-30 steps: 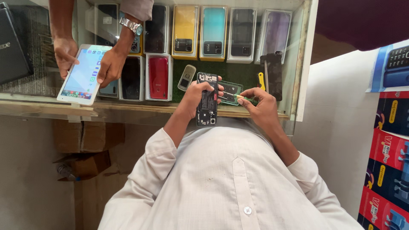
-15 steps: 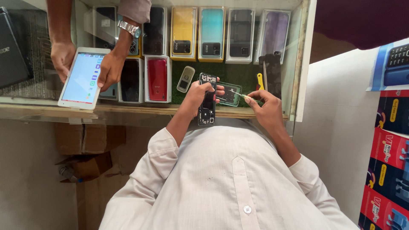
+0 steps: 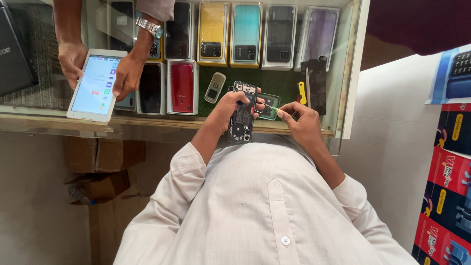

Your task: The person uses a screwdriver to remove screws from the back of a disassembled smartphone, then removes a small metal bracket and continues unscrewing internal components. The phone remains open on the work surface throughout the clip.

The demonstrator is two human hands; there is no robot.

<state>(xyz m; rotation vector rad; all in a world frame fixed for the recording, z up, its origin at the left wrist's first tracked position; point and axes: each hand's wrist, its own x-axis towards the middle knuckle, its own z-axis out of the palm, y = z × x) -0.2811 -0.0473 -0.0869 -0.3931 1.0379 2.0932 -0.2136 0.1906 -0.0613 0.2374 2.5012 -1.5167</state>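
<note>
The left hand [image 3: 230, 105] holds an opened phone [image 3: 242, 112] upright above the near edge of the glass tabletop [image 3: 147, 122], its grip wrapped around the phone's left side with the bare circuit side showing. Just right of the opened phone, the right hand [image 3: 301, 120] has its grip pinched narrow on a thin tool [image 3: 271, 108], whose tip points toward the phone's right edge. A small green-framed part [image 3: 269, 105] lies on the tabletop behind the phone, and a yellow pry tool [image 3: 302, 92] lies further right. Well left of the phone, another person's two hands [image 3: 125, 76] hold a white tablet [image 3: 95, 84]. Beyond the phone, boxed phones [image 3: 245, 32] sit in rows.
</note>
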